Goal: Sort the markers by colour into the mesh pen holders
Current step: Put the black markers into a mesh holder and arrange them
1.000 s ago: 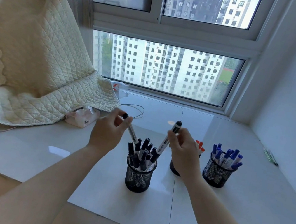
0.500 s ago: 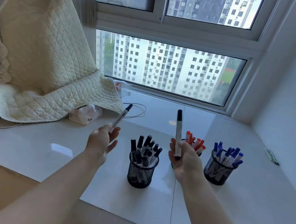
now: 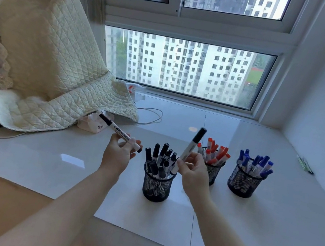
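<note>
Left of the black-marker holder point(image 3: 158, 182), the left hand point(image 3: 117, 155) pinches a black marker point(image 3: 120, 133) in its fingertips, the other fingers loosely spread; the marker lies almost level, cap toward the quilt point(image 3: 46, 57), where half a second ago it stood steeply with its cap up. Just right of that holder, the right hand point(image 3: 194, 171) curls round a second black marker point(image 3: 190, 146), leaning cap up and to the right; earlier it stood upright. Farther right of the holder stand the red-marker holder point(image 3: 212, 172), partly behind that hand, then the blue-marker holder point(image 3: 242, 181).
</note>
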`<state>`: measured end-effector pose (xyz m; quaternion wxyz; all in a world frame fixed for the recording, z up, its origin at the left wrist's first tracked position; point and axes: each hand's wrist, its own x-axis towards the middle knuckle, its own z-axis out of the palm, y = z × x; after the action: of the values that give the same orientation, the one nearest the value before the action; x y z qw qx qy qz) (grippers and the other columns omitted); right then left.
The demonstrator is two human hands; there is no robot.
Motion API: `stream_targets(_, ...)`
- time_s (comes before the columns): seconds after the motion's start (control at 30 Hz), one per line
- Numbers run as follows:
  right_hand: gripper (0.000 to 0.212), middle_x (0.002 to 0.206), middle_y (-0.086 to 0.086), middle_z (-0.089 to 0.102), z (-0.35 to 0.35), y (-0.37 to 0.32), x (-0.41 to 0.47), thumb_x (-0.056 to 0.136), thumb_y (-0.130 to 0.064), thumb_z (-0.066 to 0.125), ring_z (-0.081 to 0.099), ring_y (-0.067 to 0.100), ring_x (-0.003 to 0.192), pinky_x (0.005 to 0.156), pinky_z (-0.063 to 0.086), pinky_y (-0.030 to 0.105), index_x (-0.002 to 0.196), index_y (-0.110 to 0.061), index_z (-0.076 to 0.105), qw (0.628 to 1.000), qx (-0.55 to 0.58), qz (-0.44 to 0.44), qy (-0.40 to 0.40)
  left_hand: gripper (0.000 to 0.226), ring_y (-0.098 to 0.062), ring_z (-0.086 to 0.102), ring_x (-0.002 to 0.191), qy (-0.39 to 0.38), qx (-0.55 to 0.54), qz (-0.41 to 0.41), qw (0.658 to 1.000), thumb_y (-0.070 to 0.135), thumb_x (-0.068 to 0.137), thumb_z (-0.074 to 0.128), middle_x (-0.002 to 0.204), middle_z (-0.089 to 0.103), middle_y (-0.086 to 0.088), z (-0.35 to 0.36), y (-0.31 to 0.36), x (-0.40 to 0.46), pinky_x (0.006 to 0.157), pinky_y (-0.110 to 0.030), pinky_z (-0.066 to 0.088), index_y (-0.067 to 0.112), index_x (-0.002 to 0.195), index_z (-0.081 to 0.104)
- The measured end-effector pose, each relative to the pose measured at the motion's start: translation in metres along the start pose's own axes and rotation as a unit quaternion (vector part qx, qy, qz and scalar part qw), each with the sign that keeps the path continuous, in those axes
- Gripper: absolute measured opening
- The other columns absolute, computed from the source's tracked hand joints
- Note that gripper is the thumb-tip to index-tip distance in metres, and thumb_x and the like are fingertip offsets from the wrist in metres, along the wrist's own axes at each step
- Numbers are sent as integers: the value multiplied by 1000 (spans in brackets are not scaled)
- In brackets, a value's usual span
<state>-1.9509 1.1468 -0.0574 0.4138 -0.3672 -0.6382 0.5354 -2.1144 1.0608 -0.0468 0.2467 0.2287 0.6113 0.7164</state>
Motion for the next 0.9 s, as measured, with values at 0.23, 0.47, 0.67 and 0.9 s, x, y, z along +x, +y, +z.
stream_targets(0.23, 10, 76, -9, 61, 3, 20, -3, 83, -9, 63, 59, 6, 76, 65, 42, 15, 83, -12, 53, 990, -137, -36, 2, 10, -20, 66, 89, -24, 102, 60, 993, 24, 91, 57, 86, 69, 1, 7, -10, -8, 89, -41, 52, 25, 81, 57)
stream_targets(0.47, 13, 78, -6, 58, -1, -1, 4, 87, -17, 59, 56, 3, 72, 66, 43, 16, 95, -19, 49, 979, -150, -136, 38, 11, -6, 61, 75, -11, 211, 90, 973, 25, 86, 63, 74, 66, 13, 11, -14, -3, 66, -16, 48, 30, 77, 60)
stream_targets(0.67, 56, 97, 0, 54, -2, 2, -4, 81, -14, 70, 56, 7, 60, 62, 49, 25, 129, -15, 40, 936, -243, -251, 48, 43, -5, 64, 67, 27, 284, 150, 947, 17, 79, 67, 80, 59, 16, 11, -13, -8, 59, -24, 42, 22, 107, 34)
stream_targets(0.9, 22, 70, -5, 52, -1, 3, -3, 86, -9, 63, 56, 20, 59, 57, 43, 26, 106, -3, 57, 910, -308, -275, 25, 55, -16, 66, 67, 21, 347, 207, 914, 22, 79, 66, 86, 53, 23, 9, -6, -8, 66, -31, 44, 22, 121, 30)
